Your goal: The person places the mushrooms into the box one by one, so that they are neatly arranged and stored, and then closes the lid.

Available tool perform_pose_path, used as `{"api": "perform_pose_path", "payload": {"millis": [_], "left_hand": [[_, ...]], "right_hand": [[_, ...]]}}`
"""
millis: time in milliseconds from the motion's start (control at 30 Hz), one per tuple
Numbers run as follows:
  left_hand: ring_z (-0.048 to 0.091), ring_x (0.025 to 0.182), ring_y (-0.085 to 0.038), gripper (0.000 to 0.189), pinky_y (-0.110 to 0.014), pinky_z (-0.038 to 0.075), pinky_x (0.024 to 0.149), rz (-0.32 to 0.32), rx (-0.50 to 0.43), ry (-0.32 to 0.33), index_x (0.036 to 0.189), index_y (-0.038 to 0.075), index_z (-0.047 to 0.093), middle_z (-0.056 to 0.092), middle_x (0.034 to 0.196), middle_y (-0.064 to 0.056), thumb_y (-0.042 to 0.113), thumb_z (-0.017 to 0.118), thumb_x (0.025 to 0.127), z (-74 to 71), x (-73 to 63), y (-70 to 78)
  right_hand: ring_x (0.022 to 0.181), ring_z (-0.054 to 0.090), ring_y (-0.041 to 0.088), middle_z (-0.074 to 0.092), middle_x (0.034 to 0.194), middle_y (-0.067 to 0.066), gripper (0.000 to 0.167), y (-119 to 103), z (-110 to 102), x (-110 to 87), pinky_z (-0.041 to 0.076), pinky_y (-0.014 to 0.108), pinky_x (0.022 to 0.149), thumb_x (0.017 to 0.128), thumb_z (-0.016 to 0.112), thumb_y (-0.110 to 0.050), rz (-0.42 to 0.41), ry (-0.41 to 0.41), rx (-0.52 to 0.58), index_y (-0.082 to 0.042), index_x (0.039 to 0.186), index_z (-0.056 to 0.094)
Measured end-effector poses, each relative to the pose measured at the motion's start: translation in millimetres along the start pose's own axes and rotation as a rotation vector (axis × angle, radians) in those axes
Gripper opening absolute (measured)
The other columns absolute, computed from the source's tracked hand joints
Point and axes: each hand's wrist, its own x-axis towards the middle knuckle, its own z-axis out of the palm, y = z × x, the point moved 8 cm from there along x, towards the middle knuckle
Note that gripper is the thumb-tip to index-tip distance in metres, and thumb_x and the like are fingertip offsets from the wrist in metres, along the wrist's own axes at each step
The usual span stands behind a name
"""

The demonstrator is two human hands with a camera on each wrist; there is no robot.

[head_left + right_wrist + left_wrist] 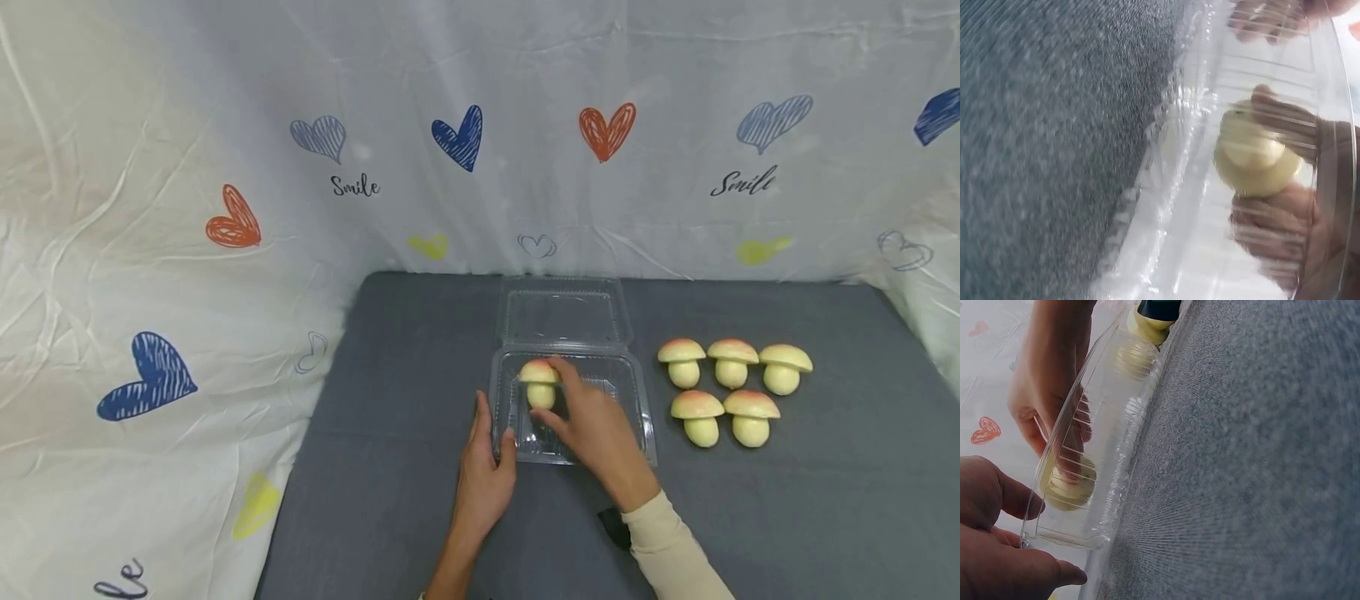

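Note:
A clear plastic hinged container (pixel 647 408) lies on the dark cloth, its lid (pixel 558 312) folded back. Inside, at the left of the base, is a pale yellow mushroom (pixel 540 395) with a red-tinged cap. My right hand (pixel 600 433) grips this mushroom, one finger against the cap and the thumb by the foot of the stem. The right wrist view shows the same mushroom (pixel 1250 153) through the clear wall, fingers on both sides. Around the container's near left corner, my left hand (pixel 483 483) rests with fingers outside the rim and thumb overlapping it, fairly straight.
To the right of the container, several similar mushrooms (pixel 731 362) stand in two rows on the dark cloth (pixel 847 517). A white curtain (pixel 525 208) printed with hearts hangs behind the table and along its left side.

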Motion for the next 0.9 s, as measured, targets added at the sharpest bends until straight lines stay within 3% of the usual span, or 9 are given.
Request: {"api": "perform_pose_path", "payload": {"millis": [167, 467, 733, 900], "left_hand": [[0.021, 0.159, -0.029, 0.071, -0.055, 0.025, 0.125, -0.001, -0.001, -0.003, 0.167, -0.001, 0.020, 0.021, 0.173, -0.019, 0.010, 0.059, 0.108, -0.4, 0.4, -1.1], [0.021, 0.160, -0.028, 0.072, -0.054, 0.025, 0.126, 0.000, -0.003, -0.013, 0.168, 0.000, 0.019, 0.021, 0.174, -0.019, 0.011, 0.058, 0.109, -0.1, -0.3, -1.5], [0.020, 0.160, -0.028, 0.072, -0.054, 0.023, 0.126, 0.002, -0.006, -0.029, 0.168, -0.001, 0.019, 0.020, 0.174, -0.019, 0.012, 0.058, 0.109, 0.6, -0.5, -1.1], [0.019, 0.160, -0.027, 0.072, -0.053, 0.022, 0.126, 0.006, -0.007, -0.042, 0.168, 0.000, 0.018, 0.019, 0.174, -0.018, 0.012, 0.058, 0.109, 1.0, -1.2, -0.7]], "right_hand": [[0.050, 0.060, 0.021, 0.064, 0.065, 0.008, 0.089, -2, 6, 1.7, 0.046, 0.041, 0.045, 0.078, 0.097, -0.034, 0.012, 0.003, -0.017, -0.007, 0.150, 0.051], [0.061, 0.070, 0.031, 0.074, 0.084, 0.018, 0.088, -6, 13, 1.9, 0.052, 0.047, 0.049, 0.078, 0.097, -0.033, -0.008, 0.034, -0.041, -0.005, 0.150, 0.054], [0.085, 0.076, 0.037, 0.073, 0.130, 0.018, 0.084, -11, 14, 3.5, 0.058, 0.052, 0.060, 0.077, 0.097, -0.028, -0.048, 0.053, -0.054, -0.009, 0.148, 0.057], [0.091, 0.076, 0.037, 0.068, 0.141, 0.014, 0.083, -13, 14, 4.8, 0.059, 0.053, 0.063, 0.077, 0.097, -0.027, -0.047, 0.051, -0.067, -0.009, 0.148, 0.057]]}}
